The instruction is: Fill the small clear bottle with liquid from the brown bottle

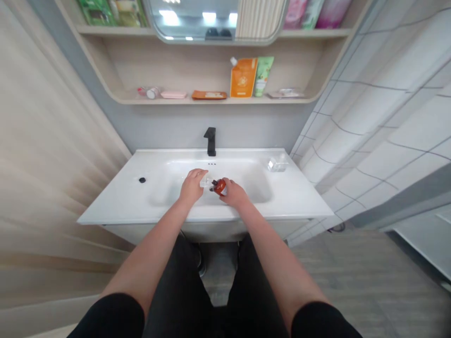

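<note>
Both my hands are over the white sink basin (246,164). My right hand (233,193) is closed round a small amber-brown bottle (220,186), tipped toward the left. My left hand (192,184) is closed on a small clear container (205,181) held right next to the bottle's mouth. What is inside the clear container cannot be made out.
A black tap (210,141) stands behind the basin. A small black cap (142,180) lies on the left counter, a clear container (277,164) on the right. The shelf above holds an orange pouch (243,77), a green tube (262,75) and flat packets. Tiled wall at right.
</note>
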Motion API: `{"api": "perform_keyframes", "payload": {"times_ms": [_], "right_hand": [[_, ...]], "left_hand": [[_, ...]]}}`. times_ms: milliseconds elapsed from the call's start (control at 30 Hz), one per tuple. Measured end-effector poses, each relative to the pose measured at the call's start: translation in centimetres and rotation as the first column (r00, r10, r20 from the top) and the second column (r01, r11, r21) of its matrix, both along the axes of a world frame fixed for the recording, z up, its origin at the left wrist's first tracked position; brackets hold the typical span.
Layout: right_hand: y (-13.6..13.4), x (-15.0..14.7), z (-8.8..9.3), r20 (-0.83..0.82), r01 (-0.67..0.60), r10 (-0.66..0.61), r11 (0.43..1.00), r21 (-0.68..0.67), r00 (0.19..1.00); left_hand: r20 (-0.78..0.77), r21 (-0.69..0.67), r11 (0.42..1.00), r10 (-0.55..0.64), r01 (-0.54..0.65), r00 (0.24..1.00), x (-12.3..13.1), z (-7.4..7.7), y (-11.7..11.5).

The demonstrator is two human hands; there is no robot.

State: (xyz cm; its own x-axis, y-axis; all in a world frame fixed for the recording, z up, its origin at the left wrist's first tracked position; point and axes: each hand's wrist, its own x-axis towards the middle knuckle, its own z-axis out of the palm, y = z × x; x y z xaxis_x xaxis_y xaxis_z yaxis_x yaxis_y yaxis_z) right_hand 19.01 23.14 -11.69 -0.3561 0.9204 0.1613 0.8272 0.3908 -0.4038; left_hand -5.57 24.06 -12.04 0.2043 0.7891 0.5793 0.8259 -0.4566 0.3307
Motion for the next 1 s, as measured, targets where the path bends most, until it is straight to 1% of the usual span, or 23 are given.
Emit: {"api": "perform_keyframes", "payload": {"times_ms": [167, 400, 600, 767, 1000], "right_hand": [[0.04, 0.05, -0.08, -0.004, -0.003, 0.003, 1.0, 0.019, 1.0], [0.07, 0.05, -0.09, -0.002, 0.001, -0.001, 1.0, 0.007, 1.0], [0.0, 0.03, -0.03, 0.002, 0.008, -0.008, 1.0, 0.001, 1.0], [0.07, 0.08, -0.13, -0.008, -0.003, 0.003, 1.0, 0.01, 1.0], [0.03, 0.04, -0.1, 0.001, 0.001, -0.001, 1.0, 0.004, 1.0]], "left_hand": [[0.0, 0.004, 1.0, 0.003, -0.003, 1.0, 0.06, 0.21, -0.12], [-0.018, 0.014, 1.0, 0.009, -0.008, 1.0, 0.24, 0.6, -0.45], [-0.005, 0.0, 1.0, 0.021, -0.021, 1.0, 0.24, 0.57, -0.47], [-0.007, 0.021, 0.999, 0.024, -0.023, 1.0, 0.15, 0.42, -0.34], [-0.031, 0.006, 1.0, 0.018, -0.018, 0.999, 0.23, 0.77, -0.59]]}}
